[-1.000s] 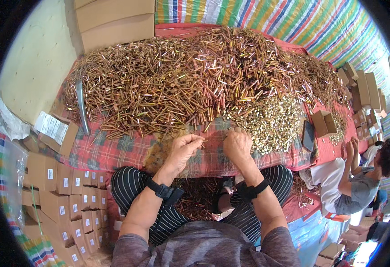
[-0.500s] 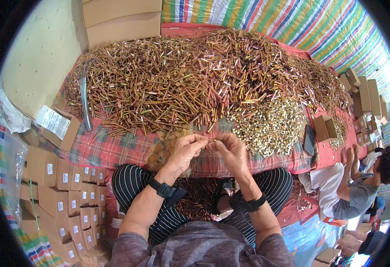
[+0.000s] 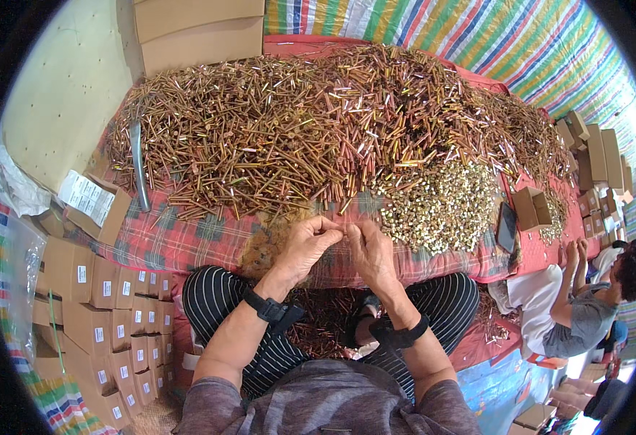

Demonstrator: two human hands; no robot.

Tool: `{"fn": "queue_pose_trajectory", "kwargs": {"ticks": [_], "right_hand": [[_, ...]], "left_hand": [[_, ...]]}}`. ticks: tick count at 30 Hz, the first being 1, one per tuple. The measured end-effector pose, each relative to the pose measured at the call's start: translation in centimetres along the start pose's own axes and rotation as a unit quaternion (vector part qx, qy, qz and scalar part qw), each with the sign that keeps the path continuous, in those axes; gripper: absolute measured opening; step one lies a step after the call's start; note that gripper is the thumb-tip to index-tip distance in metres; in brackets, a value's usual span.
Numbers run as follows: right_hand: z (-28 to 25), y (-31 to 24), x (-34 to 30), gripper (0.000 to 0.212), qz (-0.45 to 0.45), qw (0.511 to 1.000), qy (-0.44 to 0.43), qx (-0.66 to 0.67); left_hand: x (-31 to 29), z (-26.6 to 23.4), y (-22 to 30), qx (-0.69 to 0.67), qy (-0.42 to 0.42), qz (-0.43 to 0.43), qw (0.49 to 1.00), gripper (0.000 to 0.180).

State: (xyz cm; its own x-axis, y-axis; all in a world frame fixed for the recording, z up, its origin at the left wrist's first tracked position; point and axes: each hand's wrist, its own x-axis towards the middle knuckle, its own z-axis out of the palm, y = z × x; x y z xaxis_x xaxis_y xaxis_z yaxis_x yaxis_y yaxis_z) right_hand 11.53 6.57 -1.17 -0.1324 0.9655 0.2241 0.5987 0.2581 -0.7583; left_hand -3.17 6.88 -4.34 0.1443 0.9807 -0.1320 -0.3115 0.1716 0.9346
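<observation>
My left hand [image 3: 308,244] and my right hand [image 3: 373,254] meet fingertip to fingertip above the near edge of a red plaid cloth [image 3: 209,243]. Both are closed in a pinch. Whatever lies between the fingers is too small and too covered to make out. Just beyond them spreads a wide heap of long, thin copper- and brass-coloured metal rods, like bolts or pins [image 3: 260,138]. To the right of my right hand lies a pile of small gold-coloured metal pieces, nut-like in shape [image 3: 441,210].
Stacked labelled cardboard boxes [image 3: 111,319] stand at the left, near an open box [image 3: 107,217] with a paper. A curved metal strip [image 3: 139,167] lies on the heap's left. On the right are a dark phone [image 3: 505,227], an open carton [image 3: 531,209] and a seated person [image 3: 586,304].
My right hand has turned slightly, its fingers more upright and drawn together beside the left fingertips. My left hand has barely shifted. The heaps look the same.
</observation>
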Motion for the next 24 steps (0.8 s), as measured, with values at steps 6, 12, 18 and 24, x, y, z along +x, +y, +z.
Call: {"fn": "queue_pose_trajectory", "kwargs": {"ticks": [6, 12, 18, 24], "right_hand": [[0.0, 0.6, 0.1, 0.02, -0.116, 0.991, 0.047, 0.041], [0.0, 0.7, 0.0, 0.034, -0.025, 0.998, 0.019, 0.045], [-1.4, 1.4, 1.3, 0.028, 0.077, 0.989, -0.121, 0.02], [2.6, 3.5, 4.7, 0.021, -0.039, 0.988, 0.053, -0.139]], "left_hand": [[-0.3, 0.5, 1.0, 0.0, -0.001, -0.005, 1.0, 0.008], [-0.1, -0.1, 0.1, 0.033, -0.016, -0.002, 0.999, 0.01], [-0.5, -1.0, 1.8, 0.285, -0.188, 0.062, 0.938, 0.015], [1.0, 0.0, 0.3, 0.546, -0.011, 0.175, 0.819, 0.021]]}}
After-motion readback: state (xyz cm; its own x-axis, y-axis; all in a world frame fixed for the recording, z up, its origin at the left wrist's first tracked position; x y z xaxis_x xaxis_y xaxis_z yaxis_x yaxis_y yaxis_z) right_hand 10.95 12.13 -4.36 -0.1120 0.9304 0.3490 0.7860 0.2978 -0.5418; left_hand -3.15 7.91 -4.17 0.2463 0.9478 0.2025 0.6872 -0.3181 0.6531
